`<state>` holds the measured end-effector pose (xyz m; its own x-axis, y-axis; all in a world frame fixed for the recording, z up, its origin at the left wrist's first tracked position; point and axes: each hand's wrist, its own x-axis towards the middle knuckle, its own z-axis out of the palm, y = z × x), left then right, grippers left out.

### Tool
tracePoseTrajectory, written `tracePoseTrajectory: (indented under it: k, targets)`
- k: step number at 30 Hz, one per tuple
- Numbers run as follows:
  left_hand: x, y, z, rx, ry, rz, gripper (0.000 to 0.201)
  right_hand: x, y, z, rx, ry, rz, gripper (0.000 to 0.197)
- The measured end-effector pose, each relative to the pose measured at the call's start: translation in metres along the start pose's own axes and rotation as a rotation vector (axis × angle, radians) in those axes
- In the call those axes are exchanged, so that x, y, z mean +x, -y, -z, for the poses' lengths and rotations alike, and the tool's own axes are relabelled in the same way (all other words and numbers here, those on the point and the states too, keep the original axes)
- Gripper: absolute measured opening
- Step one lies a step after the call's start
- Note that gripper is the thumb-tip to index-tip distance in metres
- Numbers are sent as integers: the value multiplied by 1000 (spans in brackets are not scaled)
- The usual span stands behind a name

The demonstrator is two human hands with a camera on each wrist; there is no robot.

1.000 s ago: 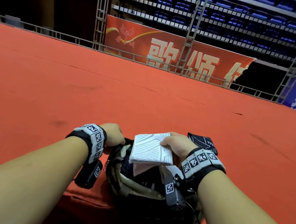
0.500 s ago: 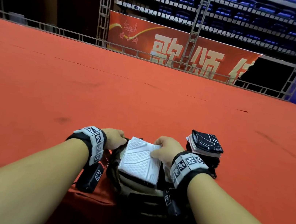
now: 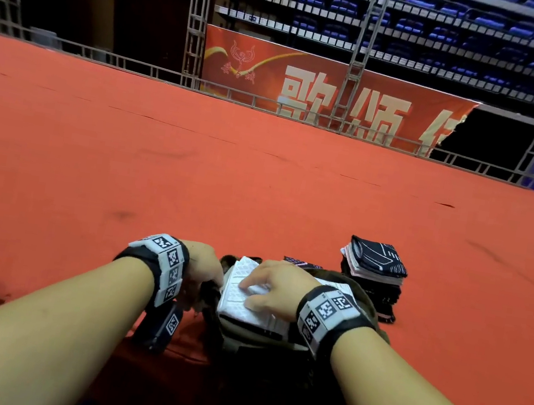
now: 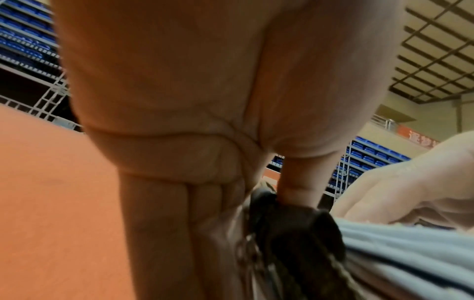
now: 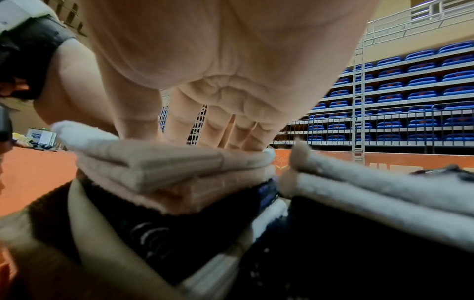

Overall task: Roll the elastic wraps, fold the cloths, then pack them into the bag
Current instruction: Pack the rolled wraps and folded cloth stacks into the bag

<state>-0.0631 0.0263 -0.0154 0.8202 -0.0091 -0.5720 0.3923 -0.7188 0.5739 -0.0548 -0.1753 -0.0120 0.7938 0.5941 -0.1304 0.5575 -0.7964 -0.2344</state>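
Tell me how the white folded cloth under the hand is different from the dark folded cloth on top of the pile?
The white cloth lies in the open bag, pressed by the right hand; the dark cloth tops a pile on the red floor, beside the bag, untouched. The white cloth is pale with a faint grid; the dark cloth is black with white lines. The left hand grips the bag's edge. Both cloths are folded flat.
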Motion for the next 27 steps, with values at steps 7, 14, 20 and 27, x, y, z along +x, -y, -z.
tracePoseTrajectory:
  k: [7,14,20,27]
  targets:
    - [0,-7,-2,17,-61,-144,31,-1,-6,-2,14,47,10,44]
    - [-15,0,9,4,47,-212,14,12,-6,-4,-109,224,-42,60]
    - [-20,-14,30,-145,-113,-288,26,24,-2,-18,-208,265,48,39]
    - [-13,-23,20,393,-167,-89,38,15,-9,-2,-119,260,49,58]
